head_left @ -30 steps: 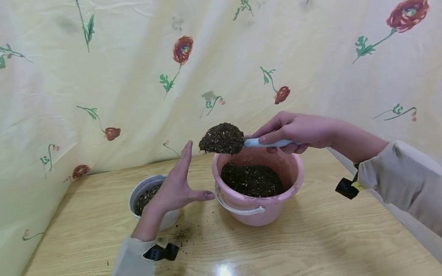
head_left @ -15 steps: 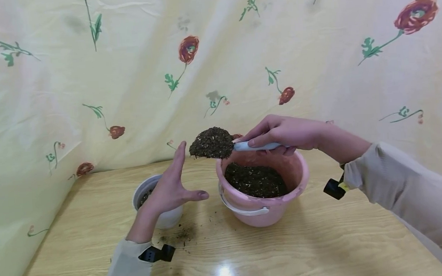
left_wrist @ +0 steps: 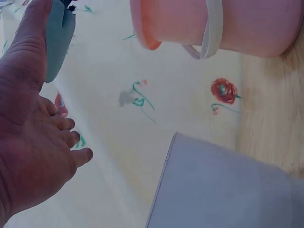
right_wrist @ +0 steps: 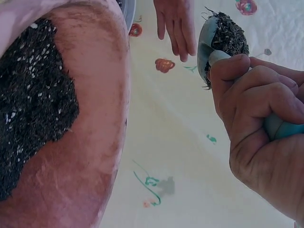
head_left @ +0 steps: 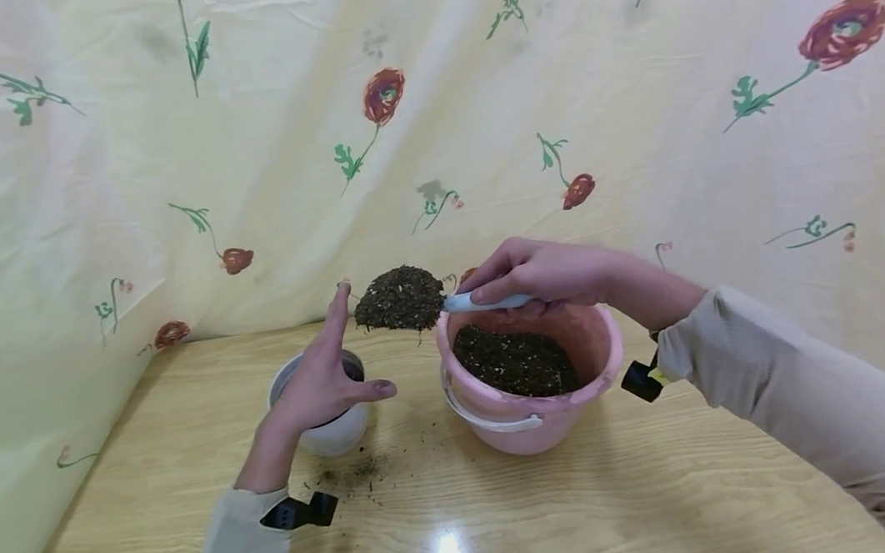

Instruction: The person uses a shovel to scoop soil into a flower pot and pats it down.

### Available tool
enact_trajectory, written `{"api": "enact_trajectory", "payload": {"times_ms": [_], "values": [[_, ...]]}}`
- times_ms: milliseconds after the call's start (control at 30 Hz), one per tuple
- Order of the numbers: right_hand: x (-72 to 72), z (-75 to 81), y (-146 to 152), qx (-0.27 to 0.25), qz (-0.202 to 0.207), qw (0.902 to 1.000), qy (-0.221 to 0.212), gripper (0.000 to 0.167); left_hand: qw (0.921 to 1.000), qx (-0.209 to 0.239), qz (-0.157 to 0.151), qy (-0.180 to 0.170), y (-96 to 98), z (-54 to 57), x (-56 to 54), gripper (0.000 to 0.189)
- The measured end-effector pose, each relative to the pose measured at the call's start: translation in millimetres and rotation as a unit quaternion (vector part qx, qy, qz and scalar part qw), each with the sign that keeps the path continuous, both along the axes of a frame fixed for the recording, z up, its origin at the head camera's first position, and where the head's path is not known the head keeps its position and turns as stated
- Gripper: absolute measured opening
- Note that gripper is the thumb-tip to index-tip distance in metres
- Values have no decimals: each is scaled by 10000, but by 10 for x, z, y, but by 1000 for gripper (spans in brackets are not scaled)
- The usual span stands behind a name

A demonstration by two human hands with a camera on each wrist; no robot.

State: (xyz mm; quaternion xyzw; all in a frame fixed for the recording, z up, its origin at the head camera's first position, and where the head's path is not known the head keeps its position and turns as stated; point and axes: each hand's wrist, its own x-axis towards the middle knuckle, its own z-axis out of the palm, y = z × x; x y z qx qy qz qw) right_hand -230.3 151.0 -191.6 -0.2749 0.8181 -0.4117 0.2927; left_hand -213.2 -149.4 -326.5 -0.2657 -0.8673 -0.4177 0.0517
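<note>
My right hand (head_left: 536,276) grips the light blue handle of a garden trowel (head_left: 489,301). Dark soil (head_left: 402,299) is heaped on its blade, held in the air left of the pink bucket (head_left: 526,435). Fingers curl round the handle in the right wrist view, where the trowel's pale blue blade (right_wrist: 205,42) shows under the soil. My left hand (head_left: 321,387) hovers above the white pot (head_left: 338,435), thumb spread from straight fingers, holding nothing. It hides much of the pot's opening. The left wrist view shows the pot's side (left_wrist: 223,185) apart from the palm.
More dark soil (head_left: 518,360) lies inside the bucket, whose white handle (head_left: 495,424) hangs down in front. Spilled crumbs of soil (head_left: 355,473) are scattered on the wooden table (head_left: 612,501). A flowered cloth (head_left: 278,151) hangs behind and at the left.
My right hand has carried the loaded trowel leftward and slightly down, from above the bucket towards the pot. My left hand has shifted a little left.
</note>
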Motion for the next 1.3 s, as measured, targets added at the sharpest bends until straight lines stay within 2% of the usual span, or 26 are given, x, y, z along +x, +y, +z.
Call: {"api": "enact_trajectory", "payload": {"times_ms": [267, 500, 833, 1000, 1167, 1300], "values": [[-22, -21, -152, -206, 206, 9992, -277, 32, 9993, -205, 321, 16, -139, -39, 14, 131], [-43, -45, -279, -276, 258, 9977, -560, 34, 9992, -152, 369, -15, -210, -101, 28, 132], [-97, -97, -455, -184, 139, 9985, -493, 32, 9986, -11, 528, -45, -351, -180, 32, 134], [-112, -129, -544, -285, 50, 9974, -654, 31, 9981, 28, 613, -66, -424, -203, 46, 134], [-146, -191, -627, -354, -49, 9963, -780, 30, 9974, 80, 700, -145, -501, -229, 54, 133], [-186, -258, -689, -288, -6, 9971, -708, 32, 9969, 177, 737, -187, -547, -258, 58, 133]]}}
